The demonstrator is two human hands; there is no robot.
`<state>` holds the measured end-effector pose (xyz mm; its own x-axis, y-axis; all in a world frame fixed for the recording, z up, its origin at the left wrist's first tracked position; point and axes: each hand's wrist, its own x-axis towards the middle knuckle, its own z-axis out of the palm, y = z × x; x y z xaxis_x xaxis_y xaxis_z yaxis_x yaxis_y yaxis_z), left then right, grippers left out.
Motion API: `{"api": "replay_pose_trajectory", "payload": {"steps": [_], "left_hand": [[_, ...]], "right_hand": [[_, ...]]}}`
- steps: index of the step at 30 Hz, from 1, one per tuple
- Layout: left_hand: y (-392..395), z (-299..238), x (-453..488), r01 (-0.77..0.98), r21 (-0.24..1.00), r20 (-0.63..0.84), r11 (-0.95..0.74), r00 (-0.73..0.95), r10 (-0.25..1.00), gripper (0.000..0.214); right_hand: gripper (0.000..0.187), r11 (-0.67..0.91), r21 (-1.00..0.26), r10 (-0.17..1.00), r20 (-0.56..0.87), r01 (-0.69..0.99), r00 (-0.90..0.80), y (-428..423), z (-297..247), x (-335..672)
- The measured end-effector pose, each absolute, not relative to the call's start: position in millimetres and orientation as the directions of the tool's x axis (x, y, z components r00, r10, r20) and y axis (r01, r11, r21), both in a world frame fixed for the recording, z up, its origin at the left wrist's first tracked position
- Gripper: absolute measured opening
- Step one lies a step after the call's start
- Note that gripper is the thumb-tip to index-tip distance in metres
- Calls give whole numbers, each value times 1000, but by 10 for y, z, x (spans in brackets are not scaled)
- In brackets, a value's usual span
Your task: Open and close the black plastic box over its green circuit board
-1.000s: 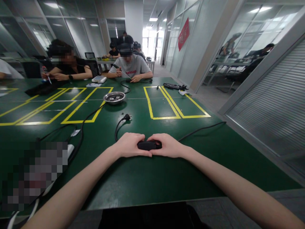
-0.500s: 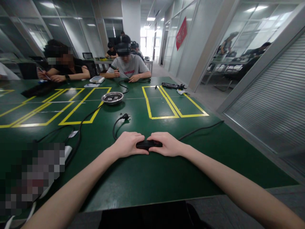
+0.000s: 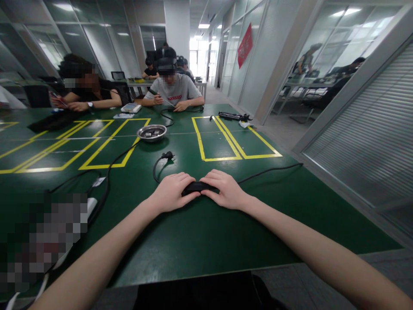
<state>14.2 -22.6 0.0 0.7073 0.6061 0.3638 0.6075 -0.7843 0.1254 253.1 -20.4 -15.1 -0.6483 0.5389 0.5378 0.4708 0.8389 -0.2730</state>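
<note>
Between my two hands is a slim black casing (image 3: 197, 186), low over the green table. My left hand (image 3: 174, 191) grips its left end, fingers over the far side and thumb along the near edge. On the other end, my right hand (image 3: 226, 189) holds it the same way, and the two thumb tips nearly meet. A black cord with a plug (image 3: 168, 156) curls out beyond my left hand. Another black cable (image 3: 271, 173) runs off to the right from behind my right hand. Both ends of the casing are hidden by my fingers.
A metal bowl (image 3: 152, 132) with small parts stands ahead, near yellow tape outlines (image 3: 222, 159). A black tool-like item (image 3: 234, 116) lies at the far right. Thick cable (image 3: 108, 185) and a blurred-out item (image 3: 48, 232) are at left. Co-workers (image 3: 174, 88) sit across the table.
The black casing has shifted slightly away from me and looks turned, with less of its upper face showing. My thumbs now press its near edge. The plug has moved slightly left.
</note>
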Motion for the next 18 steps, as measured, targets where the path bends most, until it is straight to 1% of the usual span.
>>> {"api": "replay_pose_trajectory", "payload": {"steps": [3,5,8,11,13,15,16,18], "left_hand": [[-237,26,145,595,63,448,-801,701,556,36],[-248,23,162,586,42,458,-809,708,537,36],[-267,9,183,580,46,441,-814,719,537,35],[-286,28,180,585,64,448,-809,707,547,34],[-300,53,181,561,46,462,-827,722,515,44],[-312,68,200,533,-4,453,-846,755,473,56],[-316,68,218,529,-32,434,-848,772,465,56],[-321,54,265,571,-70,387,-818,771,506,41]], "right_hand": [[26,849,-291,525,566,442,-635,-191,-113,2569],[27,847,-337,531,533,411,-659,-181,-98,2611],[29,819,-392,568,459,418,-683,-181,-108,2644],[31,775,-438,626,438,455,-645,-197,-125,2618],[33,722,-519,683,429,457,-592,-203,-119,2594],[36,644,-641,739,380,418,-556,-201,-101,2588],[38,600,-697,759,340,393,-556,-198,-93,2593],[46,520,-773,775,247,365,-582,-192,-86,2608]]}}
